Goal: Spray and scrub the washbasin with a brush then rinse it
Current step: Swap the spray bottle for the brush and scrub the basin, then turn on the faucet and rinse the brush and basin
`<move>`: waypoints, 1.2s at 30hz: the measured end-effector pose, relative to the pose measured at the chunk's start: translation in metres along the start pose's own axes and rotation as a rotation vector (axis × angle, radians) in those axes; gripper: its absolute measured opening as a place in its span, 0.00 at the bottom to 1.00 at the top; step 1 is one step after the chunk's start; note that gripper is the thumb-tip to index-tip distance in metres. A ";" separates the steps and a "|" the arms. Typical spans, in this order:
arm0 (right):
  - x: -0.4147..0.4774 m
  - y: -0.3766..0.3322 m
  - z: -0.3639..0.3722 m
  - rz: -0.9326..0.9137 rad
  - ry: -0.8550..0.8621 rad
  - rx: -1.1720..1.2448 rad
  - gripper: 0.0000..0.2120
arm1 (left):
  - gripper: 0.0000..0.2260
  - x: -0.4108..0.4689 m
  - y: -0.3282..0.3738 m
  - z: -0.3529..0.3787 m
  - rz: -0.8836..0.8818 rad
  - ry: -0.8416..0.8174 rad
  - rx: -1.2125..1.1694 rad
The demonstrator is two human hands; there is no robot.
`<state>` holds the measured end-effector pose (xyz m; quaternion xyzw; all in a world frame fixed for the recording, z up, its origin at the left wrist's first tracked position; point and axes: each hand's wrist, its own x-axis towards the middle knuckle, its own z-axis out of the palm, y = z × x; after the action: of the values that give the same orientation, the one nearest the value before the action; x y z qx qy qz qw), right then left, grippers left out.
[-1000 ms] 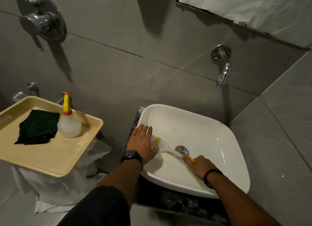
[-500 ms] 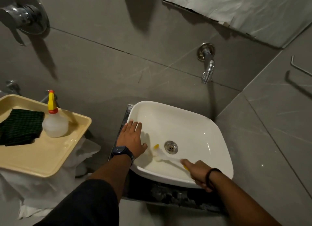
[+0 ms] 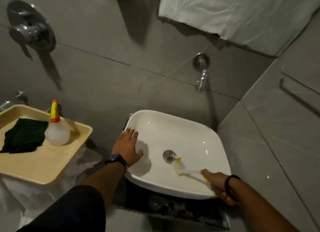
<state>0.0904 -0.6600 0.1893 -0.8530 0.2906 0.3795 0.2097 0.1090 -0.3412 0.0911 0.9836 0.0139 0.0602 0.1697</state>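
Note:
A white square washbasin sits below a wall tap, with a metal drain at its middle. My left hand lies flat, fingers spread, on the basin's left rim. My right hand is over the near right rim, closed around the handle of a white brush with yellow ends. The brush head rests on the basin floor just right of the drain. A clear spray bottle with a yellow nozzle stands upright on the tray to the left.
A cream tray rests on a white-covered stand at the left and holds a dark green scrub cloth. A round shower valve is on the wall at upper left. Grey tiled walls close in behind and to the right.
My right hand has drawn the brush from the basin's left side across to the right of the drain. My left hand has stayed on the left rim. The camera view shifted.

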 end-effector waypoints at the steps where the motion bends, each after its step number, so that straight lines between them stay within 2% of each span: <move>1: -0.009 -0.002 0.006 0.010 -0.088 -0.048 0.31 | 0.34 -0.004 0.003 -0.002 -0.003 -0.017 0.015; 3: -0.018 -0.011 0.018 -0.037 -0.205 -0.096 0.31 | 0.31 -0.009 0.017 -0.011 -0.013 -0.020 0.004; 6: -0.028 -0.033 0.021 -0.155 -0.279 -0.025 0.30 | 0.24 0.004 0.051 -0.039 -0.049 0.118 -0.194; 8: -0.033 -0.044 0.011 -0.213 -0.300 0.164 0.32 | 0.18 0.026 0.079 -0.067 -0.060 0.209 -0.384; 11: -0.031 -0.051 -0.014 -0.290 -0.274 0.568 0.32 | 0.14 0.070 0.118 -0.111 -0.115 0.240 -0.735; 13: -0.026 -0.051 -0.030 -0.322 -0.295 0.783 0.31 | 0.14 0.100 0.141 -0.133 -0.133 0.220 -0.935; 16: -0.015 -0.044 -0.047 -0.332 -0.373 0.971 0.31 | 0.15 0.140 0.172 -0.151 -0.112 0.079 -1.093; 21: 0.000 -0.033 -0.056 -0.271 -0.435 1.043 0.34 | 0.13 0.171 0.197 -0.142 0.017 -0.102 -1.253; 27: 0.006 -0.034 -0.057 -0.236 -0.415 1.000 0.33 | 0.17 0.190 0.189 -0.109 -0.004 -0.213 -1.435; 30: 0.008 -0.032 -0.055 -0.229 -0.388 0.997 0.33 | 0.18 0.197 0.190 -0.106 -0.045 -0.333 -1.620; 32: 0.007 -0.030 -0.053 -0.223 -0.385 0.984 0.32 | 0.17 0.201 0.191 -0.106 -0.078 -0.374 -1.653; 33: 0.005 -0.029 -0.053 -0.222 -0.384 0.973 0.32 | 0.16 0.202 0.192 -0.106 -0.076 -0.352 -1.629; 36: 0.000 -0.024 -0.054 -0.230 -0.372 0.939 0.33 | 0.14 0.198 0.189 -0.110 -0.032 -0.140 -1.423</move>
<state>0.1347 -0.6731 0.2263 -0.6114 0.2919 0.3282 0.6582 0.2937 -0.4735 0.2802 0.6355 -0.0253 -0.0112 0.7716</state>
